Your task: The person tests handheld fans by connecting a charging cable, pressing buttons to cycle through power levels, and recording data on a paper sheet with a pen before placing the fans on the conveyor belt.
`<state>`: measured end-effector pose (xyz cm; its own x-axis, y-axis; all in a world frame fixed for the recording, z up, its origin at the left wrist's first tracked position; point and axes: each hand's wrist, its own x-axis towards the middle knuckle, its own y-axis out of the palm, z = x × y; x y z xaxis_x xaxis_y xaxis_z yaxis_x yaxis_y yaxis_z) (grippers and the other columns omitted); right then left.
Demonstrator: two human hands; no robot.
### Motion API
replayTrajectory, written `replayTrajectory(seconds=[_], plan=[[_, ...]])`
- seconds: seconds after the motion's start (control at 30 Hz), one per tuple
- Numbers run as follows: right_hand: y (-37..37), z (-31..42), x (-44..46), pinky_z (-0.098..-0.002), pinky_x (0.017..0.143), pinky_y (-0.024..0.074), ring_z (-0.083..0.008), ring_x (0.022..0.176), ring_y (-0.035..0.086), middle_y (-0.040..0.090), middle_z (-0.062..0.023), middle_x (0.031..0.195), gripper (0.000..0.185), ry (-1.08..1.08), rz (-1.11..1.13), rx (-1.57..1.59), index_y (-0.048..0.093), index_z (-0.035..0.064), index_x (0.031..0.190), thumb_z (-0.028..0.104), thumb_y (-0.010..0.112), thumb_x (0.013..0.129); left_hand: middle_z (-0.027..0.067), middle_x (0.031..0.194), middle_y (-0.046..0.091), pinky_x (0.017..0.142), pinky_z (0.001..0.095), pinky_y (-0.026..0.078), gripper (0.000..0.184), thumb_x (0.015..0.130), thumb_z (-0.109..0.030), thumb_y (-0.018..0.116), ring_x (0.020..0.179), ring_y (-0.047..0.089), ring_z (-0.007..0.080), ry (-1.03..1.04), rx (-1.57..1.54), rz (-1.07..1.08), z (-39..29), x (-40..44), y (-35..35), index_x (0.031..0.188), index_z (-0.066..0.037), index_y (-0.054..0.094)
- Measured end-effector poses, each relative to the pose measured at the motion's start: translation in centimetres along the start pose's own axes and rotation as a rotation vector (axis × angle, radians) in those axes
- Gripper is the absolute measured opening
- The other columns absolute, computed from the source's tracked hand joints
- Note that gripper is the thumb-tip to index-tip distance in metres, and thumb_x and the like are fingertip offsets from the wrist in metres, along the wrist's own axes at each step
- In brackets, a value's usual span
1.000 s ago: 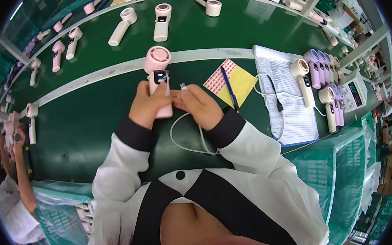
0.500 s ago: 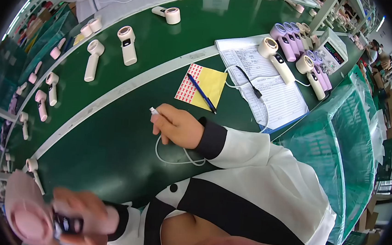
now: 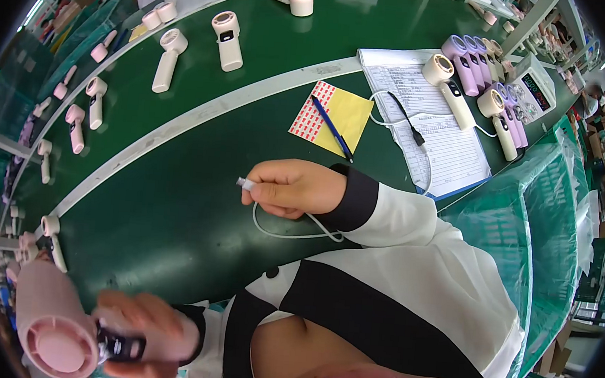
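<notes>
Currently, the left hand (image 3: 145, 314) is grasping a pink fan (image 3: 55, 304), which a looser grip could drop; the right hand (image 3: 299, 187) is pinching a white plug (image 3: 246, 183).

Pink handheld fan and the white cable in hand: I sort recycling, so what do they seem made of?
The pink handheld fan looks like satin plastic: smooth shell, soft sheen. The white cable seems sheathed in flexible plastic or rubber, curving smoothly; its greyish tip may be metal.

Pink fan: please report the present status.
Left grip around pink fan, lower left. Right grip holds white plug, apart from fan. Pen lies clear of both.
</notes>
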<state>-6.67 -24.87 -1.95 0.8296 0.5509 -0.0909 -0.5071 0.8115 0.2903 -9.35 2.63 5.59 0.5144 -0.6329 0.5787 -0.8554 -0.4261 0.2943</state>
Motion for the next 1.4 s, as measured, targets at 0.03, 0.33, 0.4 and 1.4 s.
replayTrajectory(seconds=[0.03,0.33,0.4,1.4], plan=[[0.0,0.1,0.0,-0.018,0.043,0.0253,-0.0059,0.047,0.03,0.043,-0.0009,0.065,0.017,0.004,0.002,0.002,0.05,0.0035,0.097,0.018,0.043,0.094,0.0111,0.094,0.047,0.044,0.0234,0.039,0.036,0.086,-0.023,0.049,0.052,0.05,0.0178,0.008,0.014,0.017,0.3,0.0,0.0,0.109,0.002,0.037],[0.7,-0.3,1.1,-0.0164,0.053,0.0336,-0.007,0.058,0.038,0.053,-0.0043,0.077,0.03,-0.555,-0.143,0.2,0.05,-0.0001,0.107,0.025,0.05,0.09,0.026,0.087,0.056,0.04,0.0258,0.042,0.048,0.086,-0.018,0.044,0.049,0.054,0.0233,-0.362,-0.168,-0.377,7.8,1.2,0.4,0.124,0.005,0.027],[0.9,0.0,0.7,-0.0166,0.054,0.0343,-0.0074,0.058,0.039,0.054,-0.005,0.078,0.031,-0.481,-0.175,0.175,0.051,-0.0009,0.107,0.024,0.05,0.09,0.0256,0.087,0.056,0.042,0.0261,0.043,0.049,0.084,-0.014,0.046,0.05,0.054,0.0232,-0.498,-0.275,-0.359,9.1,1.9,-0.1,0.125,0.004,0.026],[-0.1,0.4,-0.2,-0.0228,0.047,0.0313,-0.0119,0.051,0.038,0.046,-0.0035,0.062,0.015,-0.523,-0.351,-0.817,0.053,0.0012,0.075,0.011,0.052,0.086,0.015,0.089,0.053,0.052,0.0236,0.042,0.037,0.084,-0.006,0.042,0.059,0.055,0.0175,-0.349,0.016,-0.6,12.3,1.1,0.0,0.12,-0.002,0.034]])
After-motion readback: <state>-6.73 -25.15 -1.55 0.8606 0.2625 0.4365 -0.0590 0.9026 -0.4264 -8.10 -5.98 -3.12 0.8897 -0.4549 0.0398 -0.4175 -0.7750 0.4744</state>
